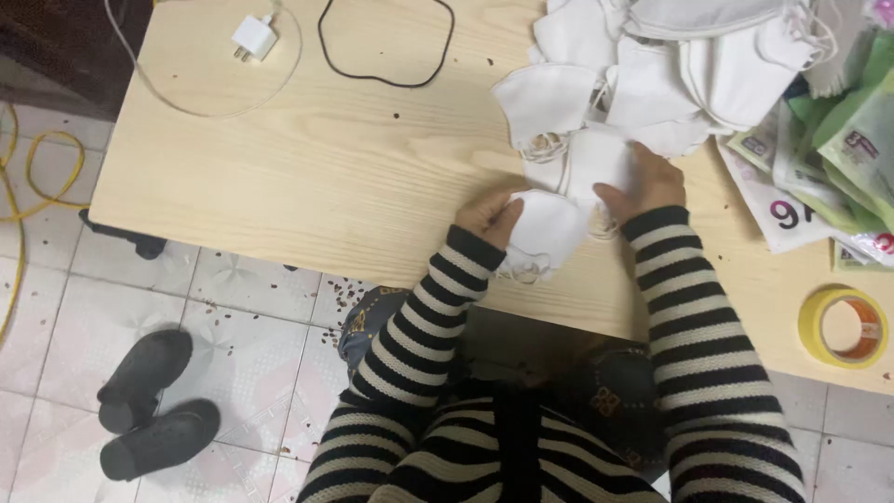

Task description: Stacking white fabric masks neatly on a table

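Lighting was soft and even, pretty bright on the bench (307, 177), only faint shadows. Whole frame looked a bit soft; white masks (652, 56) nearly blew out.

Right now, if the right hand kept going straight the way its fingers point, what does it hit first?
The right hand points up the table toward the pile of white face masks. It already rests on the near masks, so it would likely push into that pile first; depth is hard to judge.

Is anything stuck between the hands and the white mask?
Nothing visible is. The left hand and right hand both touch the white mask directly at the table edge, beside the mask pile.
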